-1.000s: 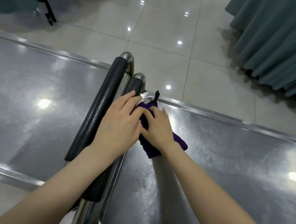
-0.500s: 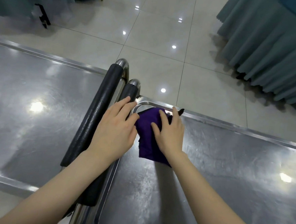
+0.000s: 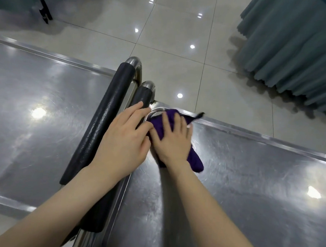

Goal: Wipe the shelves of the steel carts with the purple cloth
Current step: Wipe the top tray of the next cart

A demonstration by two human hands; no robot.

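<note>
Purple cloth (image 3: 194, 160) slid into the steel shelf (image 3: 250, 187) corner under flat right fingers (image 3: 167, 123); left fingers (image 3: 132, 112) relaxed.

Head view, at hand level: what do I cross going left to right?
Left cart shelf → black padded handle → left hand → right hand, flat on the purple cloth → right cart shelf.

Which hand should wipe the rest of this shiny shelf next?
Probably right: the right hand lies flat on the purple cloth on the shelf, while the left hand rests on the black handle.
</note>
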